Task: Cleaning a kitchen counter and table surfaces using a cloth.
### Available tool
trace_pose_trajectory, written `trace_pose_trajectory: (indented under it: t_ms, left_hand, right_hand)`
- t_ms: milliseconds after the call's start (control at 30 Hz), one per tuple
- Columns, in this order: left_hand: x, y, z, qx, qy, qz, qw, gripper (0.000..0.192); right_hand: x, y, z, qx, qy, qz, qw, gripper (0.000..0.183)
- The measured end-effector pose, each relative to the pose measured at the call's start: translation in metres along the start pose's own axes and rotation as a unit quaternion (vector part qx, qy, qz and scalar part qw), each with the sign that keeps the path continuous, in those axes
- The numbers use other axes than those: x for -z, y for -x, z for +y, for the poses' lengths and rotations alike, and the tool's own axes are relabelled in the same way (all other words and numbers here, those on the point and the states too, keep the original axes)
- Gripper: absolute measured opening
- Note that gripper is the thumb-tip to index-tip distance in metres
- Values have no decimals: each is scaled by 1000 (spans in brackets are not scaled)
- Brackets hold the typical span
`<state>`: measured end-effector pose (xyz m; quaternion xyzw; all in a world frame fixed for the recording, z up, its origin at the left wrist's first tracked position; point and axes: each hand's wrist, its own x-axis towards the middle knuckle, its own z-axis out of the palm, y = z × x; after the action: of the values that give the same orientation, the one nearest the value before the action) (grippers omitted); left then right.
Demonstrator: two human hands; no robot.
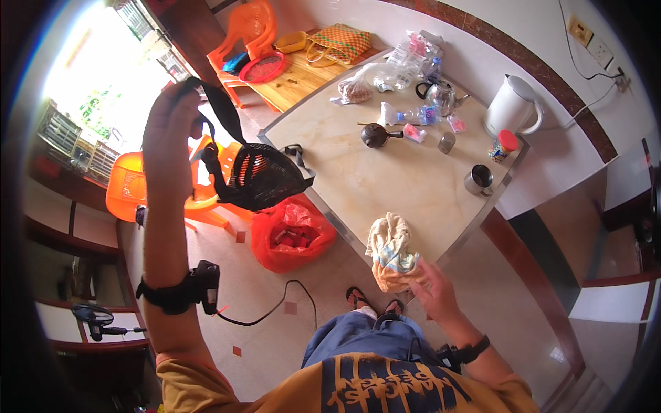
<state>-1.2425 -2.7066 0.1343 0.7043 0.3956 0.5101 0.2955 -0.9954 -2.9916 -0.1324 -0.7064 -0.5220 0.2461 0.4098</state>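
My left hand [173, 111] is raised at the left, fingers closed around the strap of a black mesh article [266, 175]. Its mesh body hangs open beside the table's left edge, with more black straps and what looks like a buckle dangling from it. At the near corner of the table [356, 175] a crumpled cloth [395, 253], cream, blue and orange, lies partly over the edge. The fingers of my right hand [436, 289] are at the cloth's right side, thumb and forefinger apart; whether they grip it is unclear.
A red plastic bag [294, 237] stands on the floor, near orange chairs [126, 180]. On the table are a steel mug [477, 180], a dark teapot [374, 135], a red-lidded jar [503, 146], a white electric kettle [511, 106] and a plastic bottle [418, 115]. A black cable [286, 297] hangs from my left forearm.
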Motion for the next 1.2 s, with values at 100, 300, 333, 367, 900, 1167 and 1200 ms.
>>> trace_pose_trajectory:
  t_ms: [100,300,333,367,900,1167,1200]
  left_hand:
    - [17,8,38,-44,104,-8,994,26]
    - [39,40,95,-82,171,-2,982,24]
    - [50,44,100,-95,198,-26,975,22]
    - [61,48,105,-107,225,-50,967,21]
    - [279,59,-78,93,121,143,978,17]
    - [321,81,-188,323,57,7,945,22]
    - [316,77,-194,342,34,-30,939,24]
  right_hand:
    - [-9,-33,-46,121,-2,14,992,56]
    - [-37,-74,-124,216,-5,-4,976,101]
    - [-44,-81,-129,232,1,17,972,102]
    - [-52,-87,-133,248,9,38,968,103]
    - [-169,-112,-194,12,-282,-113,953,17]
    - [-142,-125,-260,364,-11,119,924,27]
    - [-138,-124,-265,384,-1,134,913,28]
